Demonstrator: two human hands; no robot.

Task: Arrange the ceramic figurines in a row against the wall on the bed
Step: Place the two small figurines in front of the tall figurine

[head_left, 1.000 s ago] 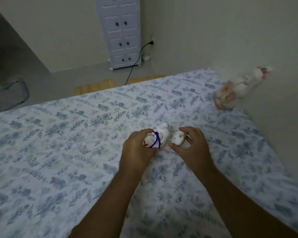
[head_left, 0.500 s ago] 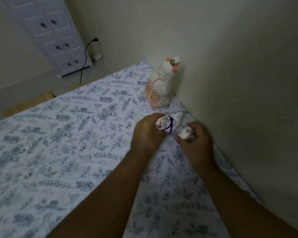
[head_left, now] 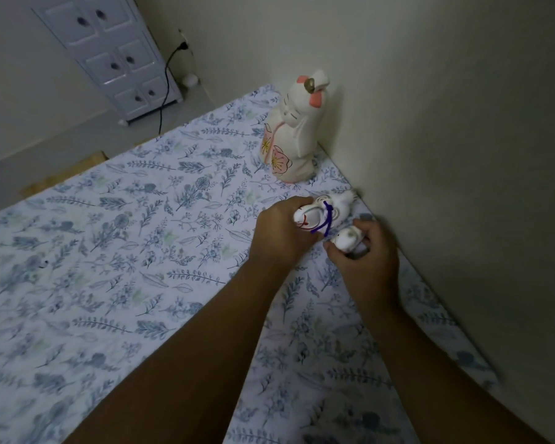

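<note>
A tall white ceramic figurine (head_left: 291,136) with pink flowers and pink ear marks stands upright against the wall (head_left: 446,123) on the bed (head_left: 125,251). My left hand (head_left: 279,233) grips a white figurine with a purple cord (head_left: 322,213), its far end close to the wall. My right hand (head_left: 364,257) is closed around a small white figurine (head_left: 345,238) just beside it, near the wall. Fingers hide the lower parts of both held figurines.
The bed carries a blue floral sheet. Beyond the bed's far edge stands a white drawer cabinet (head_left: 116,56), with a black cable (head_left: 165,81) plugged into a wall socket. A wooden floor strip (head_left: 64,169) shows at the bed's edge.
Both hands have carried the two small figurines from the middle of the bed to the wall, below the tall figurine. The view has swung right toward the wall.
</note>
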